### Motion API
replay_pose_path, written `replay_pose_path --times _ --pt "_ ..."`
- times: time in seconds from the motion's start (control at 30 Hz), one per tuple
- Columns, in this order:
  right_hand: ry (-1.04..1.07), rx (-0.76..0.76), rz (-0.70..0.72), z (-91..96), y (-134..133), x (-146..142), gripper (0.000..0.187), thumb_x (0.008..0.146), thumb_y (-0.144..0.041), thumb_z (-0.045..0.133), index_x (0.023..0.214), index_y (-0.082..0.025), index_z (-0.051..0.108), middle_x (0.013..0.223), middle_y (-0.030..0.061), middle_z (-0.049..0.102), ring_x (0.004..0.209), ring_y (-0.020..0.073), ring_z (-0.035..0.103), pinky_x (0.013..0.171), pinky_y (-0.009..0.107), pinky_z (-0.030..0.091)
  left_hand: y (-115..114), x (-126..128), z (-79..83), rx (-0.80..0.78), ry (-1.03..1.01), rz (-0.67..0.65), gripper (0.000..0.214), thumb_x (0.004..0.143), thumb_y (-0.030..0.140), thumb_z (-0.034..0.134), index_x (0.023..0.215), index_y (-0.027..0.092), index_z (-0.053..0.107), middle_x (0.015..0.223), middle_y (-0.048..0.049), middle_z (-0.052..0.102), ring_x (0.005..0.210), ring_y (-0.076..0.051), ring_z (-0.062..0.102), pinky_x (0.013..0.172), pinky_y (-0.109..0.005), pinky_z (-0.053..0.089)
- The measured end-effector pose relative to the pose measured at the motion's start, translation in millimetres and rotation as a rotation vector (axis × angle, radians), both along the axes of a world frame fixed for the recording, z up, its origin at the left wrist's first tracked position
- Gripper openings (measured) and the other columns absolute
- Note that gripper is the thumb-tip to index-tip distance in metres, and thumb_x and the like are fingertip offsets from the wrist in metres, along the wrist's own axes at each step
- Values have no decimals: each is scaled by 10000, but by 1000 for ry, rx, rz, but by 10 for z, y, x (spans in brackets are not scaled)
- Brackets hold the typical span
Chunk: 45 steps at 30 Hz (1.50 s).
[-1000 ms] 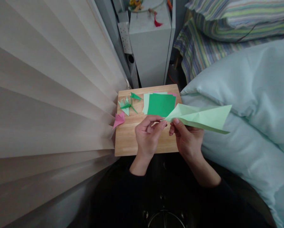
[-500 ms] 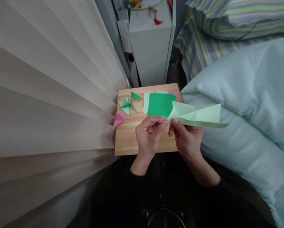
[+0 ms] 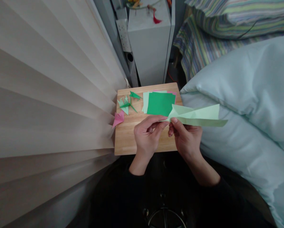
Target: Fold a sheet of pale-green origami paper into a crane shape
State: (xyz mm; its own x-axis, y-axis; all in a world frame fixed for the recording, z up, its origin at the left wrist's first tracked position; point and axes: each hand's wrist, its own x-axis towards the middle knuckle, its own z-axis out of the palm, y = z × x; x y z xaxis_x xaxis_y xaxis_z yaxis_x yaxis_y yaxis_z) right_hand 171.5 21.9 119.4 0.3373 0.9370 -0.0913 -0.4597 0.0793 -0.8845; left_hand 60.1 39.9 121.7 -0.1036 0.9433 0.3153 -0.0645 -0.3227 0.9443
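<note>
A light green folded paper [image 3: 196, 116] sticks out to the right over the bedding, held at its pointed left tip. My left hand [image 3: 148, 135] pinches that tip with thumb and forefinger. My right hand [image 3: 186, 138] grips the paper just right of the tip, thumb on top. Both hands hover over the near right part of a small wooden board [image 3: 127, 133]. On the board lie a dark green square sheet [image 3: 160, 104] on a stack of pale green and pink sheets, small folded green paper figures [image 3: 127, 102], and a pink folded figure [image 3: 118, 119] at its left edge.
Pale pleated curtain folds [image 3: 49, 95] fill the left side. A light blue duvet [image 3: 246, 95] lies on the right, with striped bedding [image 3: 217, 28] behind it. A grey cabinet [image 3: 149, 44] and a power strip [image 3: 122, 30] stand beyond the board.
The light green paper has turned edge-on and looks narrower, its far end drawn in slightly. Both hands have stayed at the tip and shifted a little.
</note>
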Motion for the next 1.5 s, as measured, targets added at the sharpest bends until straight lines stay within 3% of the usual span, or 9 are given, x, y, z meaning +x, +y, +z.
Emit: replay_pose_path --times 0.2,0.3,0.43,0.63,0.77,1.2,1.5 --pt "18 -29 12 -32 -9 -33 238 788 -357 873 693 -184 740 613 -12 660 480 95 553 448 232 485 -18 4 -2 -50 -13 19 65 817 257 856 854 215 822 837 -30 816 717 -139 771 678 -231 639" --pt "101 -84 124 -40 -1 -60 316 728 -433 900 658 -178 726 613 -4 649 519 107 562 454 234 487 -18 20 15 -92 -67 55 113 804 295 867 825 199 810 768 -27 799 636 -131 748 589 -214 613" --pt "266 -167 256 -5 16 -64 354 646 -437 938 826 -194 755 670 -26 634 564 94 523 437 197 406 -24 35 46 -103 -123 47 163 784 325 887 807 193 795 764 -27 797 579 -120 723 540 -214 599" --pt "260 -116 168 58 22 -58 282 663 -345 919 655 -194 681 541 -66 511 477 58 361 396 195 257 -38 46 48 -127 -124 22 215 752 357 912 789 186 785 770 -39 804 669 -154 773 630 -242 642" --pt "163 -69 64 31 10 -77 252 708 -322 889 634 -201 681 515 -62 536 445 62 388 399 218 278 -48 57 26 -118 -120 37 197 762 346 904 794 188 790 774 -41 808 688 -160 782 653 -249 649" --pt "141 -70 6 50 22 -65 333 695 -366 900 570 -204 637 487 -57 532 434 68 425 395 222 318 -41 74 46 -124 -104 32 141 762 283 905 808 197 802 801 -33 814 712 -164 791 683 -260 668" --pt "130 -65 51 39 7 -62 234 719 -396 879 726 -217 729 518 -70 522 449 71 423 402 221 328 -56 96 71 -120 -115 16 212 762 353 905 802 190 776 778 -28 796 643 -140 752 586 -228 620"
